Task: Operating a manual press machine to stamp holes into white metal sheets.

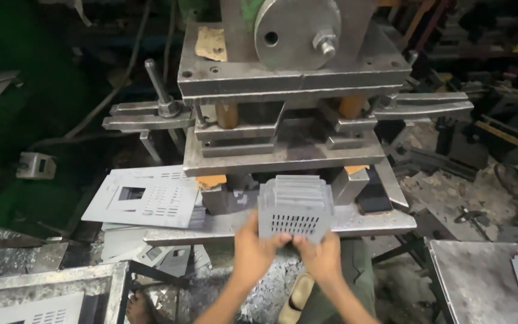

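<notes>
Gripping a slotted grey sheet-metal stack (295, 207), both hands.

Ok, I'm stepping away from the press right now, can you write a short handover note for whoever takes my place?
Left hand: grips the lower left edge of the slotted metal sheet.
Right hand: grips its lower right edge.
The sheet is tilted up at the front of the press bed, under the raised upper plate.
Done: punched sheets are stacked to the left; this sheet already has slots.
Left: I cannot tell whether this sheet is going in or coming out. More flat metal lies on the table at right.
</notes>
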